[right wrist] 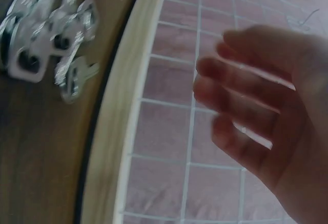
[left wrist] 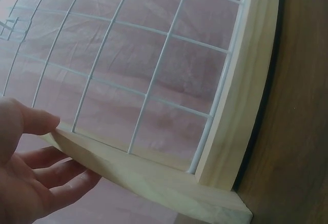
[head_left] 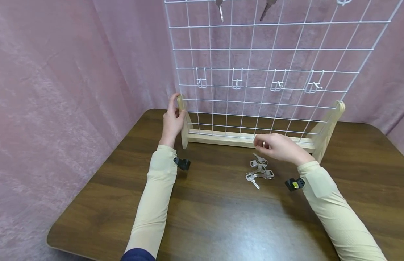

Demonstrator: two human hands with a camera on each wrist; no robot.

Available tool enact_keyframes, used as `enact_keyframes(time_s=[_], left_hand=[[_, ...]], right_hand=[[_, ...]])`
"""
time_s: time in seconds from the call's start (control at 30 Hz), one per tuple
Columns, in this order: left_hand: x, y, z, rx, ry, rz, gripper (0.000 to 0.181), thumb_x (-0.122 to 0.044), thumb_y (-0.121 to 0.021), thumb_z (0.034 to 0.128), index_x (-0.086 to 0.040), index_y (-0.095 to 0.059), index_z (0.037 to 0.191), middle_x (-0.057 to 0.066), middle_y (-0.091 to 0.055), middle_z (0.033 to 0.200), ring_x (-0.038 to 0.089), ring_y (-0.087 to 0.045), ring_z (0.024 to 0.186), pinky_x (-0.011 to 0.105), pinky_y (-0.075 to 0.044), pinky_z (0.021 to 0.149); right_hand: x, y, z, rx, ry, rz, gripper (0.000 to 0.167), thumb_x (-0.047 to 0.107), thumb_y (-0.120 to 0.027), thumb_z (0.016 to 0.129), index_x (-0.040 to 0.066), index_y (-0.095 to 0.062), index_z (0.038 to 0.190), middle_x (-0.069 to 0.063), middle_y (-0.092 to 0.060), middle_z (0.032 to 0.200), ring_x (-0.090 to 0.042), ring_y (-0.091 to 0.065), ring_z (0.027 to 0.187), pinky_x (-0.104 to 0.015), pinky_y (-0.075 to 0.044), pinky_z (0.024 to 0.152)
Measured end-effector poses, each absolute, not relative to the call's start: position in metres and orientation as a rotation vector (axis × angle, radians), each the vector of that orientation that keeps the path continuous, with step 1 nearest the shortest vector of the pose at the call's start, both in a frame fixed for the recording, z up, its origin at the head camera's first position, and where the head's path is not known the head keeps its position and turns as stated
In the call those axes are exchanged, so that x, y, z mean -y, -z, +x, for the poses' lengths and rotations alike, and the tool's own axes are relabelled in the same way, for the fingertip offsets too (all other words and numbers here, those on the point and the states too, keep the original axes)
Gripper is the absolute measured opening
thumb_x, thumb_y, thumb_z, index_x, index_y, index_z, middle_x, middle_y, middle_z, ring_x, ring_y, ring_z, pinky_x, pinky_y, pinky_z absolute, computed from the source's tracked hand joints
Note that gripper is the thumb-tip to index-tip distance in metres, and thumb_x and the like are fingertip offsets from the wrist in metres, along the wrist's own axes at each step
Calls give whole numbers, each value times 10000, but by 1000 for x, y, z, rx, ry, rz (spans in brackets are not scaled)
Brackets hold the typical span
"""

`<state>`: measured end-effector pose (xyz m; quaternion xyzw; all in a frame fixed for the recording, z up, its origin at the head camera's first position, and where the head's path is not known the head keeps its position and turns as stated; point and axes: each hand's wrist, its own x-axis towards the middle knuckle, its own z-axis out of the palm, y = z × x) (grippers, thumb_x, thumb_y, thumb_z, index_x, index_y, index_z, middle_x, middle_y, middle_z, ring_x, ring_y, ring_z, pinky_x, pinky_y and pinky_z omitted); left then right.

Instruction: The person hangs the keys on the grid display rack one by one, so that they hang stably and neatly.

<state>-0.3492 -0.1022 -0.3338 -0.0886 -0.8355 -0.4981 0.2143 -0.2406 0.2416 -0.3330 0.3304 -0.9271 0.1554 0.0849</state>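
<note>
My left hand (head_left: 171, 125) grips the wooden side post (head_left: 183, 127) at the left end of a white wire grid rack (head_left: 250, 105). In the left wrist view its thumb lies on one face of the post (left wrist: 133, 178), with the other fingers behind. Loosely bent and holding nothing, my right hand (head_left: 280, 146) hovers just in front of the rack's bottom bar. Below it, several silver keys (head_left: 261, 169) lie in a small pile on the table. The right wrist view has these keys (right wrist: 51, 34) at its upper left, apart from the hand (right wrist: 261, 101).
Wire hooks (head_left: 236, 79) hang in a row across the grid. Higher up, one key (head_left: 220, 9) and another darker key (head_left: 268, 9) hang near the top edge. The brown table (head_left: 215, 217) has rounded corners, and a pink curtain (head_left: 74, 72) surrounds it.
</note>
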Motion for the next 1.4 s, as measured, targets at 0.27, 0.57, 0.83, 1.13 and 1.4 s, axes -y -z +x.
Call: enact_keyframes(time_s=[0.27,0.57,0.83,1.13,1.4], left_hand=[[105,335,-348,2314,1410,-244,566,-84,-549,956,-334,-341,1419,268,-645,1214,357,-669,1055,493,-559,837],[105,335,-345,2304,1409,-255,572,-66,-547,954,-325,-345,1422,275,-651,1197,344,-670,1056,476,-552,854],[104,334,-345,2315,1406,-254,565,-73,-550,957,-322,-344,1420,276,-642,1215,350,-662,1074,481,-549,866],[103,332,-346,2322,1406,-257,565,-79,-547,961,-325,-334,1423,280,-629,1237,358,-653,1100,488,-547,881],[102,333,-348,2312,1385,-263,563,-71,-549,956,-308,-342,1422,283,-641,1211,358,-665,1067,479,-556,854]], right_hand=[[-248,354,-252,2896,-543,1315,16,107,-661,885,115,-663,898,69,-620,821,5,-532,731,-248,-494,675],[-254,367,-257,2873,-536,1342,183,-21,-648,789,138,-678,874,9,-626,835,-30,-518,718,-245,-475,644],[-256,380,-262,2904,-563,1314,159,-9,-698,772,128,-651,838,13,-600,820,-50,-510,717,-208,-443,644],[-256,382,-262,2930,-604,1279,178,-18,-700,779,123,-591,789,11,-534,768,-48,-463,689,-191,-393,613],[-256,383,-261,2946,-551,1270,197,-19,-656,829,133,-542,775,17,-485,783,-50,-442,692,-191,-384,622]])
